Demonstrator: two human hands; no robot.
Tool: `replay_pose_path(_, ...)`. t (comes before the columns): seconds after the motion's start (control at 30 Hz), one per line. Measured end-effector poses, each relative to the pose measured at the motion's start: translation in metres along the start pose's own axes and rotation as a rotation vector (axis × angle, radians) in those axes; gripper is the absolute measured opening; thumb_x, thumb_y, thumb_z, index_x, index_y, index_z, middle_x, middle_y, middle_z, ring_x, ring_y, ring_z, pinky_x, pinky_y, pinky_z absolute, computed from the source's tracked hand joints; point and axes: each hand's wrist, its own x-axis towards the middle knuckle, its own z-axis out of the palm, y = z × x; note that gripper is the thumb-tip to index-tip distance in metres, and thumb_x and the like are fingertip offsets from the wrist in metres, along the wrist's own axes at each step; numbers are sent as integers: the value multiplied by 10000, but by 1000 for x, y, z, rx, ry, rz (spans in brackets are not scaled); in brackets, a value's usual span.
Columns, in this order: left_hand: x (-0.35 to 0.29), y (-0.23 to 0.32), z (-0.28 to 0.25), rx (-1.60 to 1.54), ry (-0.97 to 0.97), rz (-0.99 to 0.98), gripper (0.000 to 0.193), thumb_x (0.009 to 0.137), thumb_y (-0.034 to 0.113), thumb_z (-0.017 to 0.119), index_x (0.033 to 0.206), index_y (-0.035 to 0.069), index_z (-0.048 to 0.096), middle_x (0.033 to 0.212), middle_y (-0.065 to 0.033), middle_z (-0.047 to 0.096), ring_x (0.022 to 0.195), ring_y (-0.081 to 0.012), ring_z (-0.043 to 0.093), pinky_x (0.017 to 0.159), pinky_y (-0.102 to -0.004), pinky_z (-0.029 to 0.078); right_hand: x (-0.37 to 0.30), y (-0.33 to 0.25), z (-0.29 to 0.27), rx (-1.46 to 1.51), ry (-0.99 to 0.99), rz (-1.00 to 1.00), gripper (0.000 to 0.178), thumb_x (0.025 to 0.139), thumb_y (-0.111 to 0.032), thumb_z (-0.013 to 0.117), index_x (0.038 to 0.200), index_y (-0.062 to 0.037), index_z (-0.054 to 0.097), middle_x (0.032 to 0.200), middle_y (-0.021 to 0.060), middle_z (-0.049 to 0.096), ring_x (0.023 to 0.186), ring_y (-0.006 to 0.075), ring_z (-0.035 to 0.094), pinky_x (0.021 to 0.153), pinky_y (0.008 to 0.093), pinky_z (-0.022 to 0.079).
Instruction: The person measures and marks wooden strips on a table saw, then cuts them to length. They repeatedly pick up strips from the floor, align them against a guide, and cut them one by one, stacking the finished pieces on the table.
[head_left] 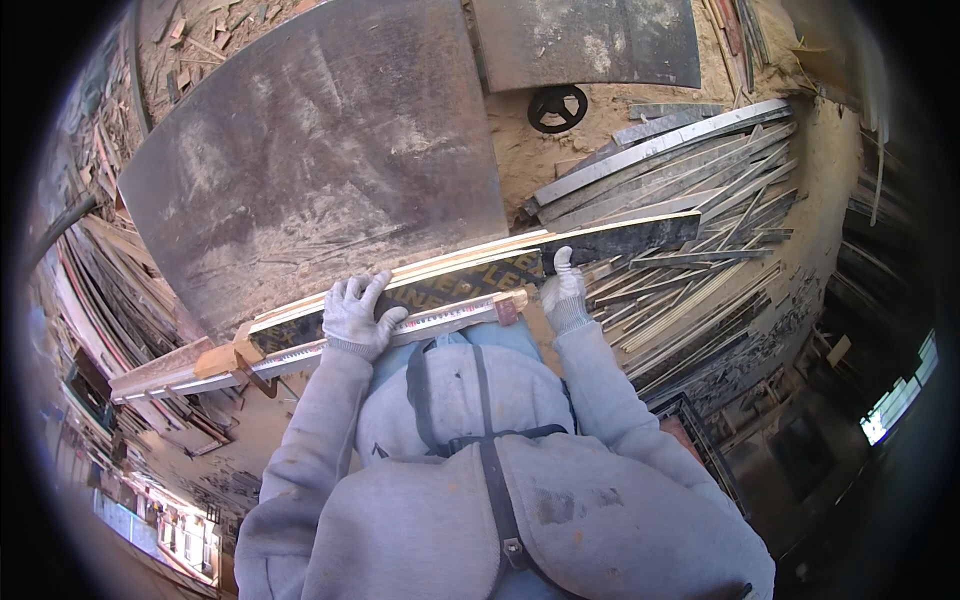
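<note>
Dark-faced plywood strips with pale edges lie slantwise at the near edge of a steel tabletop (340, 140). The shorter strip (465, 283) has yellow print on its face; a longer strip (630, 238) extends past it to the right. My left hand (358, 312), in a pale glove, grips the strips with its fingers over the upper edge. At the shorter strip's right end, my gloved right hand (565, 290) closes on it, thumb up; its other fingers are partly hidden. Nearer my body runs a rail with a measuring scale (440, 317), ending in a reddish block (507, 308).
A wooden block (228, 357) and a curved metal clamp (262, 384) sit at the rail's left part. Stacked boards and strips (690, 165) lie to the right, with more strips (95, 280) at left. Beyond are a second steel plate (590, 40) and a black handwheel (557, 108).
</note>
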Motion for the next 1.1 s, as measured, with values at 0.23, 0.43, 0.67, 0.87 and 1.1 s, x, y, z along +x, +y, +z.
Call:
replay_pose_path(0.23,-9,1,18,189,239,104,667,953,592,608,1497,208,559,1277,-112,613,1273,-348,533,1192,-553,326,-19,-9,17,357,-139,-135,567,875,-474,853,1219,-65,663,1158,95,727,995,255,700,879,451,611)
replay_pose_path(0.43,-4,-1,36,191,325,53,506,985,512,585,1374,189,607,1274,-107,623,1227,-339,554,1119,-529,374,-20,-48,39,-199,200,-132,650,924,-561,774,1229,-10,613,1221,121,696,1108,252,673,972,412,563)
replay_pose_path(0.67,11,28,20,238,386,26,446,980,450,615,1339,187,638,1192,-115,638,1156,-350,577,1075,-517,404,-128,-55,33,-345,-2,-185,677,987,-654,623,1071,19,626,941,121,702,690,160,671,573,300,553)
replay_pose_path(0.87,12,55,13,255,510,50,338,1004,386,610,1277,188,636,1137,-112,649,1100,-353,598,978,-512,442,-197,-34,90,-391,-459,164,749,952,-744,593,945,4,635,698,66,667,480,125,605,422,269,479)
replay_pose_path(1.1,16,73,10,240,580,-21,269,1025,364,587,1194,175,679,1141,-109,669,1131,-332,605,986,-486,454,-191,-41,98,-430,-429,-17,732,973,-729,570,884,-5,632,661,72,661,443,138,583,396,284,459)
